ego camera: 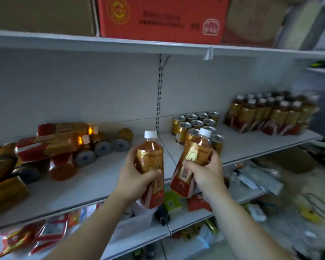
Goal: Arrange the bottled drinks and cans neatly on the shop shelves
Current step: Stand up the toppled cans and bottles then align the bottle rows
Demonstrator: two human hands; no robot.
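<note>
My left hand (134,177) grips an upright tea bottle (150,156) with a white cap and a gold and red label. My right hand (207,173) holds a second tea bottle (195,156), tilted to the right. Both hover in front of the middle white shelf (105,177). A heap of bottles (51,145) and cans lies on its side at the shelf's left. Upright gold cans (195,124) stand in rows behind my right hand. At the far right of that shelf stands a neat block of upright bottles (270,113).
A red carton (161,17) and brown cartons sit on the top shelf. The lower shelves hold snack packets (51,233) and mixed small goods. Clutter and cables cover the floor at the right. Bare shelf surface shows between the heap and the cans.
</note>
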